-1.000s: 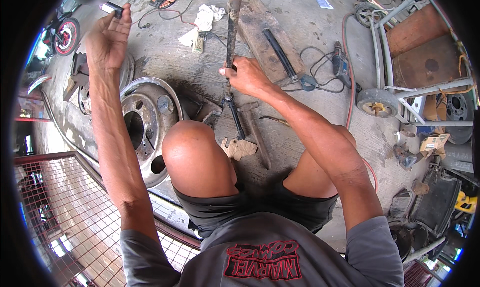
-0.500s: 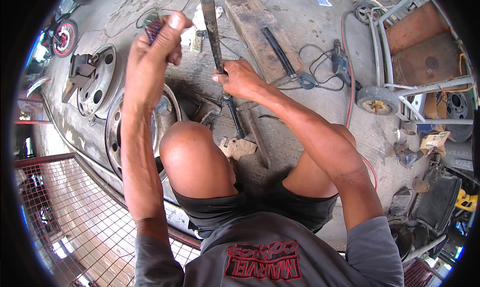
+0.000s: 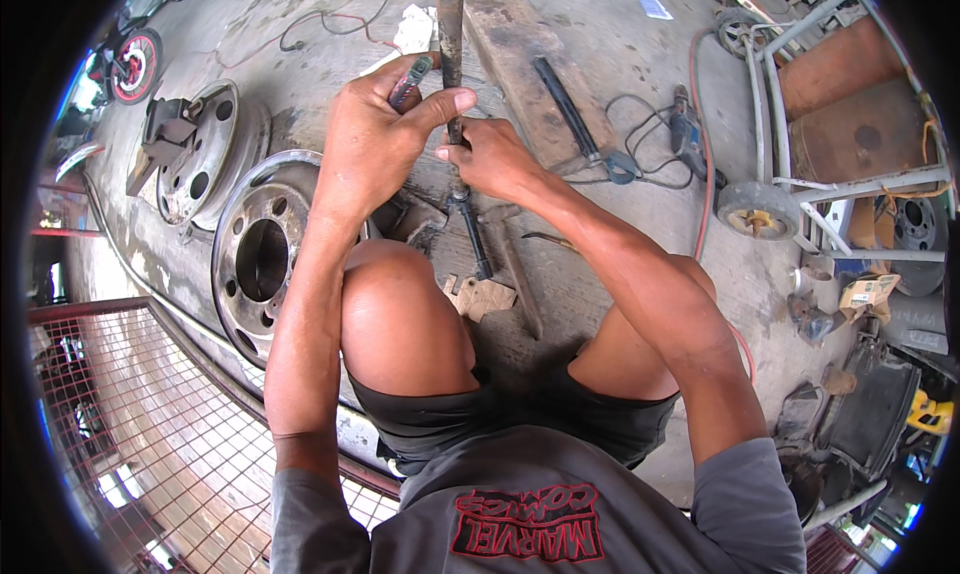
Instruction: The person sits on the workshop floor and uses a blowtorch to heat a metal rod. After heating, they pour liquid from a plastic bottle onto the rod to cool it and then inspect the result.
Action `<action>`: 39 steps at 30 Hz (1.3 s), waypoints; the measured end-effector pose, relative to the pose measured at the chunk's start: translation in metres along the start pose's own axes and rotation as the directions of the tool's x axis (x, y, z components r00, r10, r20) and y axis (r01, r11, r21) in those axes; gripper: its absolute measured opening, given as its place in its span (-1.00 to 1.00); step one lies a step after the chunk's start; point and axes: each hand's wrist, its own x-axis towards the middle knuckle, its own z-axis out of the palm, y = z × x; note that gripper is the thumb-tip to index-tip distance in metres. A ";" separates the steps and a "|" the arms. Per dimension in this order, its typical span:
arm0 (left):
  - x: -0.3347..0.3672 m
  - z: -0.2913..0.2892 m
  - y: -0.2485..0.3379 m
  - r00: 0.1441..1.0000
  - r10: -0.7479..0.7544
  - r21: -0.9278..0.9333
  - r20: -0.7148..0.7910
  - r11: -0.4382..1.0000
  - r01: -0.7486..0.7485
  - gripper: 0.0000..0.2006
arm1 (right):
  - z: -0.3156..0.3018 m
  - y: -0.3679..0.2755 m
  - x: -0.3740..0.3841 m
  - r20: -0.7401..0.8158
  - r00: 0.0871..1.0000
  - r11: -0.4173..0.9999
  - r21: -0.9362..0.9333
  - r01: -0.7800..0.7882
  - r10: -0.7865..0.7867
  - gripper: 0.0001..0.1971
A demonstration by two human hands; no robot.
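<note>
Your left hand (image 3: 372, 144) swung in against long, worn, dark metal rod (image 3: 451, 34), gripping small dark cylinder (image 3: 410, 82); your right hand (image 3: 492, 159) stays wrapped around rod, apparently steadying it.

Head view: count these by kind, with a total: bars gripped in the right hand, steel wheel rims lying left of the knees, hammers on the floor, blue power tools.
Gripped bar: 1
Wheel rims: 2
Hammer: 1
Blue power tool: 1
Total: 5
</note>
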 end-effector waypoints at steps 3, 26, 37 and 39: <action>0.000 0.001 0.003 1.000 -0.012 0.009 -0.016 1.000 0.012 -0.61 | 0.003 0.004 0.001 -0.010 1.000 1.000 -0.021 0.014 -0.015 -0.69; -0.015 -0.012 -0.004 0.968 0.232 0.144 -0.094 0.965 -0.217 -0.68 | 0.013 0.001 -0.005 -0.048 0.990 0.976 -0.179 0.121 -0.132 -0.66; -0.009 -0.006 -0.016 0.920 0.382 0.199 -0.083 0.911 -0.361 -0.68 | 0.013 0.001 -0.005 -0.036 0.999 0.989 -0.144 0.033 -0.039 -0.65; -0.008 -0.006 -0.019 0.920 0.385 0.172 -0.077 0.914 -0.368 -0.69 | 0.015 0.004 -0.004 -0.058 0.996 0.984 -0.169 0.053 -0.064 -0.64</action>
